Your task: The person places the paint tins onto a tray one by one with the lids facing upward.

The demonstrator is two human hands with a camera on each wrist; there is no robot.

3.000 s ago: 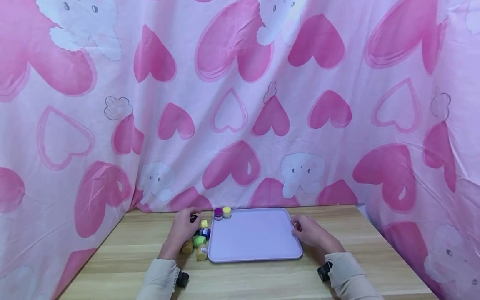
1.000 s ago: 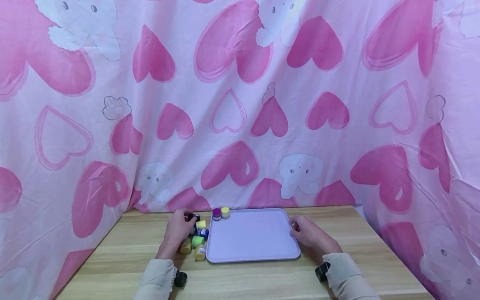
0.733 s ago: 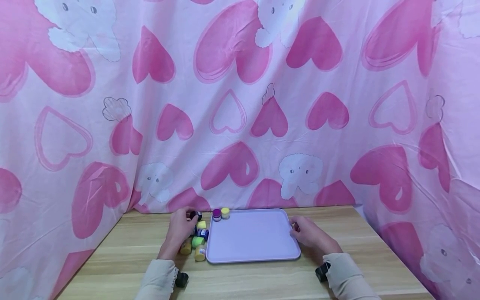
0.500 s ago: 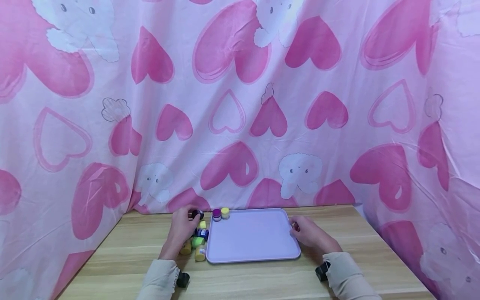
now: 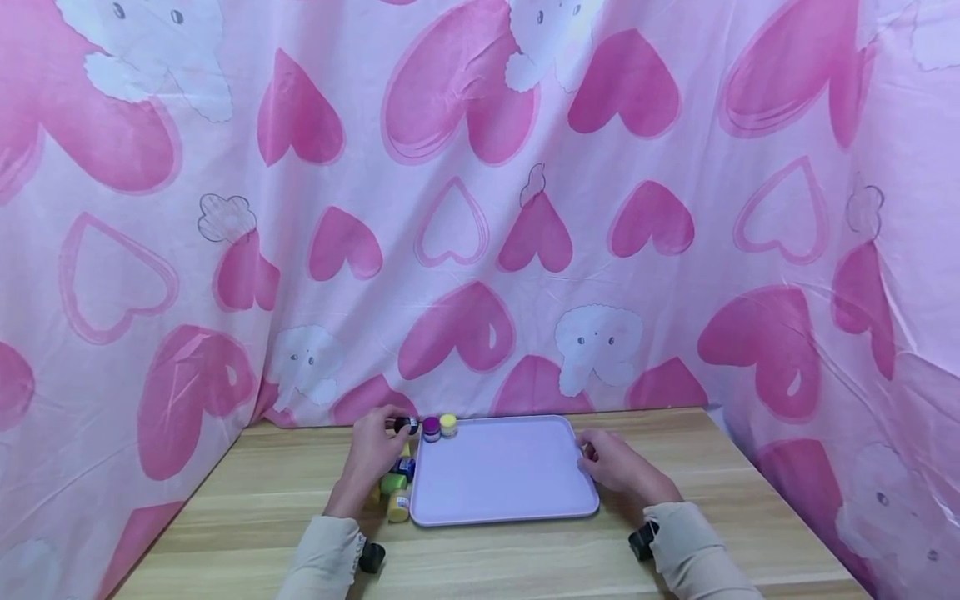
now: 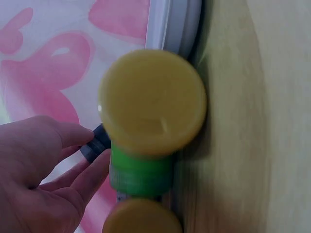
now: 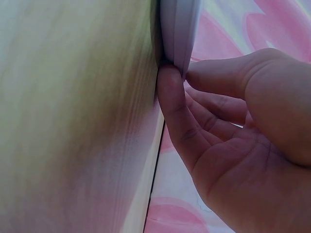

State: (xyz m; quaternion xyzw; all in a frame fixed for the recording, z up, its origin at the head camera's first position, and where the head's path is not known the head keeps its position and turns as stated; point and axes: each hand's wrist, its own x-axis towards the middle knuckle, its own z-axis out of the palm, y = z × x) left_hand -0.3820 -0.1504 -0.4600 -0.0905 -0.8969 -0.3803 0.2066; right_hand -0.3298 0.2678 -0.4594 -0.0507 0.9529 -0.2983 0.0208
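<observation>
The person's left hand (image 5: 372,450) pinches a small dark-capped paint pot (image 5: 409,426) between thumb and fingertips (image 6: 77,136), held just above the table at the far left corner of the flat lilac plastic tray (image 5: 517,500). In the judgement of this moment, the step in hand is carrying that pot over to the tray; the next move calls for setting it down upright inside the rim, just beside the purple-capped pot (image 5: 431,428) and the yellow-capped pot (image 5: 448,424) that already stand in that corner, without knocking either.

The right hand (image 5: 611,465) holds the tray's right edge, thumb and fingers (image 7: 177,111) closed on the rim (the right wrist view shows the lip pinched between them), which looks like steadying.

Beside the tray's left edge, on the light wooden table (image 5: 225,533), a cluster of further little pots (image 5: 396,492) waits, among them a green one (image 6: 141,174) and yellow-capped ones close to the left wrist camera.

Against three seconds ago, the left hand has lifted from the cluster with the dark pot and moved towards the tray corner; half a second ago the pot was farther left. The right hand has kept its grip, and the two pots on the tray have not shifted.
</observation>
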